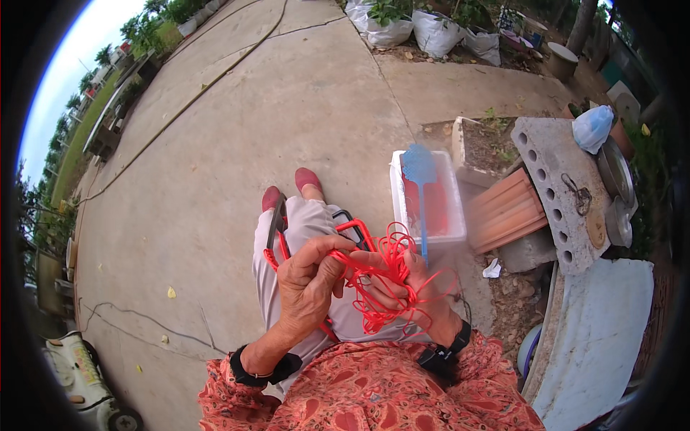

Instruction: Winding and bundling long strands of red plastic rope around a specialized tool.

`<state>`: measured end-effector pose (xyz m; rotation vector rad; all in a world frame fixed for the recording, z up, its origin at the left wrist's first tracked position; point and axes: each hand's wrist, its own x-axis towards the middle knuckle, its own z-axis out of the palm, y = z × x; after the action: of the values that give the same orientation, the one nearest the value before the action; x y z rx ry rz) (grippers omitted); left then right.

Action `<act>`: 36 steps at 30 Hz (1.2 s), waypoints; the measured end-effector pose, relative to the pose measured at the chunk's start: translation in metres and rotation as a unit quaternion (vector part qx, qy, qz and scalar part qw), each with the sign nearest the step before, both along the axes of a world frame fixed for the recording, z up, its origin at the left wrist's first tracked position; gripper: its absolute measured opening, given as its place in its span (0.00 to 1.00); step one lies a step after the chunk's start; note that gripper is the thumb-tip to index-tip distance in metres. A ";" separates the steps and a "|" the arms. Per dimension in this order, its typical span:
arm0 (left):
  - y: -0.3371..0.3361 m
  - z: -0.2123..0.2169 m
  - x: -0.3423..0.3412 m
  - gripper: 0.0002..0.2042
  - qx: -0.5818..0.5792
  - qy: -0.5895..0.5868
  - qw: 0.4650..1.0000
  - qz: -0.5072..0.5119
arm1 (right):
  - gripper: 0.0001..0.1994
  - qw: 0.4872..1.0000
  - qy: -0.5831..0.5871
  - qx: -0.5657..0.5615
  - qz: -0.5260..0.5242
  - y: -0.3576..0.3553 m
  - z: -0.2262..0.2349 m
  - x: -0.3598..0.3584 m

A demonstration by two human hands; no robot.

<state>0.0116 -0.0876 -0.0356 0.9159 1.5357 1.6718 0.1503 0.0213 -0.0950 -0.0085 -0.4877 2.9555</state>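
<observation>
Between my hands is a tangled bundle of thin, glossy red cord [390, 267], with many loose loops sticking out. My left hand [305, 284] is closed, its thumb and fingers pinching strands at the bundle's left side. Closed around the thick looped part is my right hand [425, 298], its fingers partly covered by cord. Under the hands, over my lap, lies a red and black frame-like object; its red bar [357, 228] and a black strip [277, 224] show. My hands and the cord hide most of it, so its kind is unclear.
A white foam box [455, 208] with a blue fly swatter [419, 169] across it stands right of my knees. Farther right are orange hollow bricks [507, 210] and a perforated concrete slab [557, 187]. A long hose [215, 80] crosses the concrete ground at left.
</observation>
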 end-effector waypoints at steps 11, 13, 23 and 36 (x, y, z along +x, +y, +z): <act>-0.007 -0.013 0.016 0.06 0.014 0.202 0.979 -0.020 | 0.11 0.988 -0.154 0.013 -0.030 -0.019 0.003 -0.004; -0.008 -0.013 0.016 0.05 0.018 0.225 0.974 -0.016 | 0.10 0.987 -0.146 0.034 -0.055 -0.018 0.003 -0.008; -0.021 -0.019 0.022 0.09 0.005 0.146 0.989 -0.006 | 0.07 0.994 -0.098 -0.005 -0.049 0.001 0.013 0.006; -0.040 -0.010 -0.005 0.14 -0.080 -0.044 0.983 -0.159 | 0.09 0.979 -0.118 0.062 -0.155 0.007 0.014 0.011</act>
<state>0.0061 -0.1277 -0.0455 0.9325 1.3603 1.3248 0.1613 0.0282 -0.0809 -0.3878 -0.6365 2.6253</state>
